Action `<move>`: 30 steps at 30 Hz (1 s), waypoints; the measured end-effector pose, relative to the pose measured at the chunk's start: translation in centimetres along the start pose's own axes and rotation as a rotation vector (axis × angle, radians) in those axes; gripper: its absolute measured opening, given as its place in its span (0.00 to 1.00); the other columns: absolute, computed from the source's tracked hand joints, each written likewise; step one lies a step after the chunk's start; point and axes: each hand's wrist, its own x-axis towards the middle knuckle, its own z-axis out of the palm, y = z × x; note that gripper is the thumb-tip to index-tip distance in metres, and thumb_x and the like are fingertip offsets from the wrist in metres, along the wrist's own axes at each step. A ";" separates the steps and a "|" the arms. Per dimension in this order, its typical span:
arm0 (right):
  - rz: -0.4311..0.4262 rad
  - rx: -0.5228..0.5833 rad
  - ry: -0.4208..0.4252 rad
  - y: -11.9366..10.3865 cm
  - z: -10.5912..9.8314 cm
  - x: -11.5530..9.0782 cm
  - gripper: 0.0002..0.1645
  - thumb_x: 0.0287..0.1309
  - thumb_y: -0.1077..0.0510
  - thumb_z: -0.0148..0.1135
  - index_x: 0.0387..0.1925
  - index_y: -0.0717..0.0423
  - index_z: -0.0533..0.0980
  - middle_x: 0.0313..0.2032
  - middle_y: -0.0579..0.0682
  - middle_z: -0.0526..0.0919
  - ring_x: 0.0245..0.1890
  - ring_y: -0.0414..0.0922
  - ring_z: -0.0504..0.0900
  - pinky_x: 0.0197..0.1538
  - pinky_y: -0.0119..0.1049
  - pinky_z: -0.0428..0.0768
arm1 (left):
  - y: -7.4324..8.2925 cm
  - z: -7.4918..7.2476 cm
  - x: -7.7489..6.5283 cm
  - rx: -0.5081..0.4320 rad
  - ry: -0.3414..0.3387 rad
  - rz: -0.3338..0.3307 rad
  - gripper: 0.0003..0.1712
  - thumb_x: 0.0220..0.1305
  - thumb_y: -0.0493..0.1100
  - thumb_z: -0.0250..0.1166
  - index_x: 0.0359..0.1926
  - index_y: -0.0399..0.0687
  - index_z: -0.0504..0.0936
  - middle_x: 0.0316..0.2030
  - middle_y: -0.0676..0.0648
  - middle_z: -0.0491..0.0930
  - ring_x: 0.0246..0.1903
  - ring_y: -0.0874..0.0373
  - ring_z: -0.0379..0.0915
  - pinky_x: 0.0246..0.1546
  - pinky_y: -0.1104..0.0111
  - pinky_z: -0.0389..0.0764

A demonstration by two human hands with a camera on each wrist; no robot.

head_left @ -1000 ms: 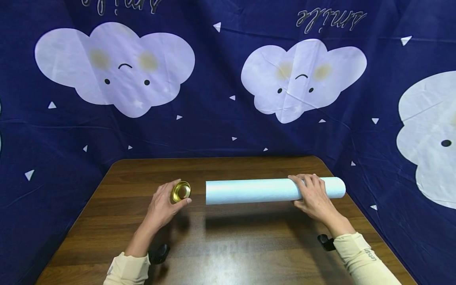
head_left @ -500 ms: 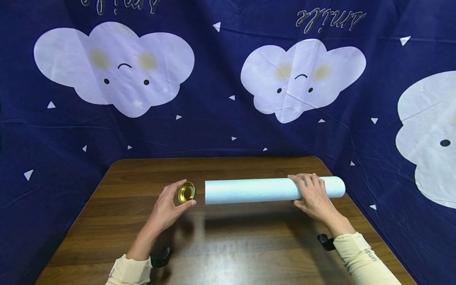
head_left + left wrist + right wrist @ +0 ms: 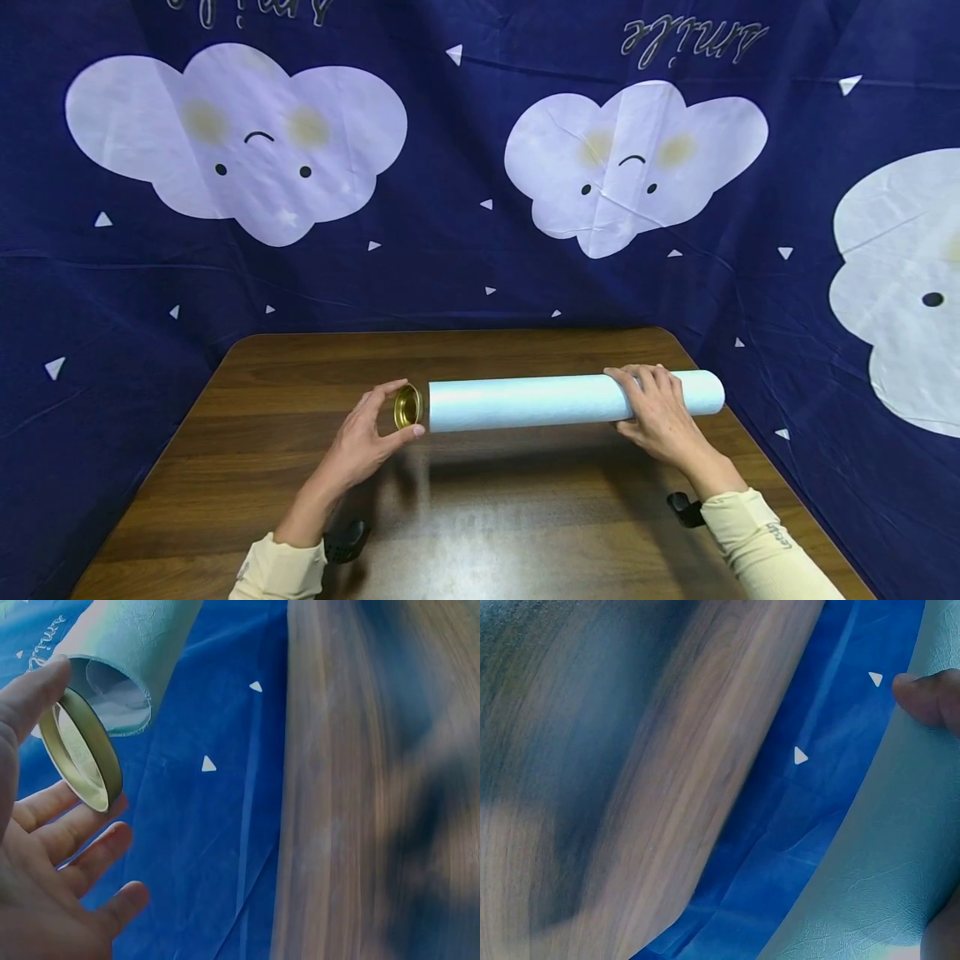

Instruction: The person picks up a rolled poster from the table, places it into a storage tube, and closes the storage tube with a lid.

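Note:
My right hand (image 3: 656, 412) grips a long pale-blue cardboard tube (image 3: 525, 402) near its right end, holding it level above the table. In the left wrist view the tube's (image 3: 142, 645) left end is uncovered, and its pale hollow inside shows. Thumb and fingers of my left hand (image 3: 367, 437) pinch a round gold metal lid (image 3: 408, 407) by its rim. The lid (image 3: 86, 754) stands on edge just left of that end, with a small gap seen from the head. The right wrist view catches only the thumb (image 3: 930, 697) and part of another finger against the tube (image 3: 870, 847).
Below the hands is a brown wood-grain table (image 3: 480, 533). Behind it hangs a dark-blue cloth (image 3: 450, 167) with white clouds and small triangles. A black wrist device (image 3: 347, 542) sits at the left wrist, another (image 3: 686, 508) at the right.
My left hand has moved right with the gold lid, bringing it close to the tube's left end. The lid has turned more edge-on. The right hand and tube have barely moved.

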 end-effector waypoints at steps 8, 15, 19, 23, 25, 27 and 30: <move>-0.002 0.002 -0.014 -0.1 -0.1 0.1 0.53 0.27 0.58 0.81 0.61 0.50 0.66 0.50 0.57 0.72 0.50 0.59 0.68 0.53 0.60 0.62 | 0.3 0.3 0.0 -0.062 -0.042 -0.025 0.41 0.50 0.55 0.71 0.65 0.61 0.64 0.64 0.43 0.68 0.66 0.40 0.60 0.60 0.40 0.65; 0.002 0.017 -0.010 -0.1 0.0 0.1 0.53 0.26 0.59 0.81 0.61 0.50 0.66 0.50 0.58 0.73 0.53 0.62 0.67 0.55 0.62 0.61 | 0.4 0.5 0.2 -0.108 -0.050 0.000 0.41 0.50 0.54 0.71 0.64 0.60 0.65 0.62 0.45 0.71 0.65 0.42 0.62 0.60 0.41 0.65; -0.001 0.024 -0.004 -0.1 0.0 0.0 0.54 0.26 0.60 0.81 0.61 0.50 0.66 0.51 0.59 0.73 0.54 0.64 0.67 0.56 0.64 0.60 | 0.4 0.6 0.2 -0.134 -0.060 0.025 0.40 0.51 0.52 0.71 0.64 0.59 0.65 0.60 0.45 0.72 0.64 0.43 0.63 0.60 0.41 0.64; -0.004 0.029 0.001 -0.1 0.0 0.0 0.54 0.25 0.60 0.81 0.61 0.50 0.66 0.51 0.58 0.73 0.54 0.64 0.67 0.56 0.64 0.60 | 0.4 0.8 0.2 -0.148 -0.079 0.029 0.40 0.51 0.52 0.71 0.64 0.60 0.65 0.61 0.45 0.72 0.64 0.42 0.63 0.60 0.40 0.64; -0.007 0.027 0.006 -0.1 0.0 -0.1 0.54 0.25 0.60 0.81 0.61 0.50 0.66 0.51 0.58 0.73 0.54 0.64 0.67 0.56 0.64 0.61 | 0.4 0.9 0.2 -0.153 -0.086 0.029 0.40 0.51 0.52 0.71 0.64 0.61 0.64 0.61 0.45 0.71 0.64 0.42 0.63 0.59 0.40 0.64; -0.010 0.026 0.009 -0.1 0.1 -0.1 0.54 0.25 0.60 0.81 0.61 0.50 0.66 0.51 0.58 0.73 0.53 0.64 0.67 0.56 0.64 0.61 | 0.4 1.0 0.2 -0.158 -0.089 0.036 0.40 0.51 0.52 0.71 0.65 0.60 0.64 0.61 0.45 0.72 0.64 0.42 0.63 0.59 0.40 0.64; -0.013 0.024 0.012 0.0 0.1 -0.1 0.54 0.25 0.60 0.81 0.61 0.50 0.66 0.51 0.58 0.73 0.53 0.64 0.68 0.56 0.64 0.61 | 0.5 1.1 0.2 -0.159 -0.093 0.035 0.41 0.51 0.52 0.71 0.65 0.60 0.64 0.62 0.44 0.71 0.65 0.42 0.62 0.60 0.40 0.63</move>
